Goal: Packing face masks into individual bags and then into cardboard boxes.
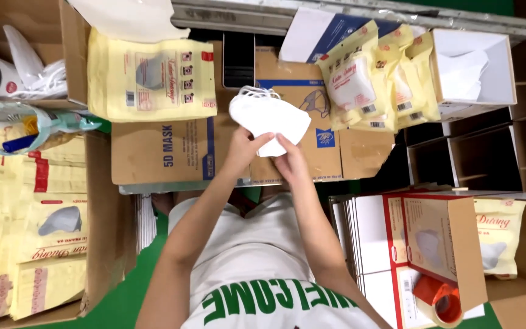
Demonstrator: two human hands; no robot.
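Both my hands hold a small stack of white folded face masks (266, 116) over a flattened brown cardboard box (171, 152). My left hand (241, 151) grips the stack's lower left edge. My right hand (290, 159) pinches its lower right part. The masks' ear loops bunch at the top of the stack. A flat stack of yellow pouches (150, 76) lies to the left of the masks, and several filled yellow pouches (375, 76) stand to the right.
A dark phone (238, 60) lies behind the masks. An open white box (473, 67) sits at the back right. More yellow pouches (28, 231) fill a carton at left. Red-and-white cartons (397, 244) and a roll of tape (442, 301) are at lower right.
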